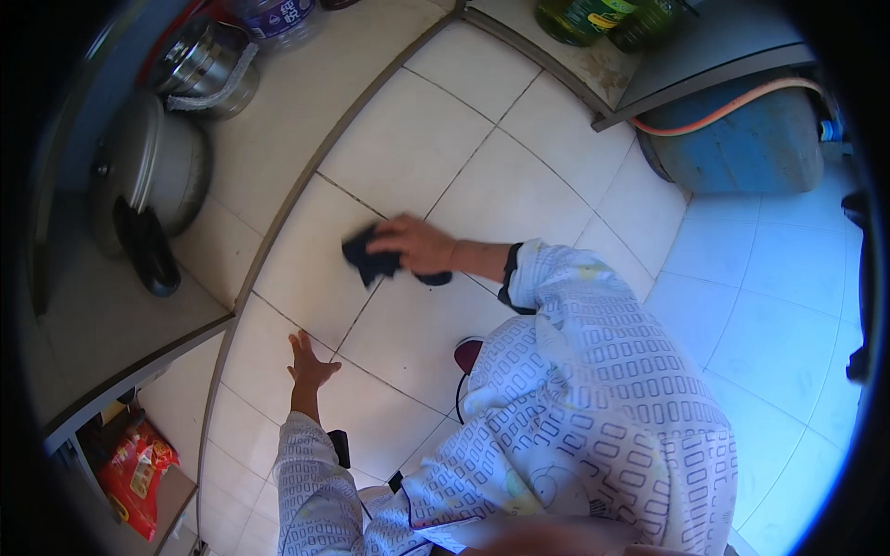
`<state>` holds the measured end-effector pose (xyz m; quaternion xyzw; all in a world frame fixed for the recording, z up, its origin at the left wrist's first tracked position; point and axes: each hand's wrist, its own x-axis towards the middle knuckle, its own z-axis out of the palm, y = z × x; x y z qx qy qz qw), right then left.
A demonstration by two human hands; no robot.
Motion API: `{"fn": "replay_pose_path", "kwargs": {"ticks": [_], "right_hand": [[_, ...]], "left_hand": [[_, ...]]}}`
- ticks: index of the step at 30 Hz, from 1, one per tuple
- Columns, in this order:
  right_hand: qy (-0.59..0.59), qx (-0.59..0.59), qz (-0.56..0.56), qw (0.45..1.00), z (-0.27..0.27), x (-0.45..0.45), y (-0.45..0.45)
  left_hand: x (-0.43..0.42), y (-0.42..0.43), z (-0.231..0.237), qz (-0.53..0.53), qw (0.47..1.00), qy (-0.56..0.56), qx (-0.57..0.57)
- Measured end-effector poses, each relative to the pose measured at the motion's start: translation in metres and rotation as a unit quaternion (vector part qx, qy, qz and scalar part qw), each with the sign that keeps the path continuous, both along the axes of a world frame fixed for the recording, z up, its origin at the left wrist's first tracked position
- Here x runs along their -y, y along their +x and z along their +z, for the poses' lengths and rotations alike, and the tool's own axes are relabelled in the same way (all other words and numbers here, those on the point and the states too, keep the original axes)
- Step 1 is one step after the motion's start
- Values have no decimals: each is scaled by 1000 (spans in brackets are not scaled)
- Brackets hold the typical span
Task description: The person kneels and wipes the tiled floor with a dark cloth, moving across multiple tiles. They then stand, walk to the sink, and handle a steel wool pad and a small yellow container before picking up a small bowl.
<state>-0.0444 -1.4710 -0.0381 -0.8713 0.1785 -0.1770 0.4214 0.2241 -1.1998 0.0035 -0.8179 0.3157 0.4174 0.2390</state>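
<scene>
Pale square floor tiles with dark joints lie before me. My right hand is bent over a dark cloth, gripping it at or just above the tiles. The hand and cloth are slightly blurred, and part of the cloth is hidden under the fingers. Lower and to the left, my left hand has its fingers spread and holds nothing. Whether its fingertips press on the floor I cannot tell. A dark red shoe tip shows beside my patterned sleeve and clothing.
Along the left, a shelf edge borders the tiles; a pressure cooker and steel pot stand there. Below is a red packet. At upper right are green oil bottles, a blue container and an orange hose.
</scene>
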Motion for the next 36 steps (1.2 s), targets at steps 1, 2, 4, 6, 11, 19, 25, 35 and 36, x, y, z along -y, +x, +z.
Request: {"fn": "replay_pose_path", "kwargs": {"ticks": [1, 2, 4, 6, 11, 19, 25, 35, 36], "right_hand": [[-54, 11, -64, 996, 4, 17, -6], [-79, -67, -110, 989, 8, 32, -12], [-136, -228, -176, 948, 13, 61, -15], [-83, -361, -160, 915, 15, 88, -19], [-63, -382, -255, 886, -2, 145, -81], [63, -471, -558, 680, -23, 109, -343], [52, -455, -611, 646, -47, 0, -391], [-99, -278, -134, 946, -17, -46, -112], [-58, -250, -101, 961, -12, -41, -99]], "left_hand": [[0, 0, 2, -5, 1000, -1, 1], [1, 0, 3, -5, 1000, 4, -5], [1, 1, 5, -6, 1000, 5, -4], [-1, 3, 5, -7, 1000, 13, -12], [-9, 14, -8, 1, 1000, 6, -30], [-23, 22, -24, -28, 1000, -1, -7], [-28, 18, -24, -37, 999, -32, 2], [-21, 15, -8, -42, 999, 6, 6], [-20, 15, -6, -43, 999, 13, 8]]}}
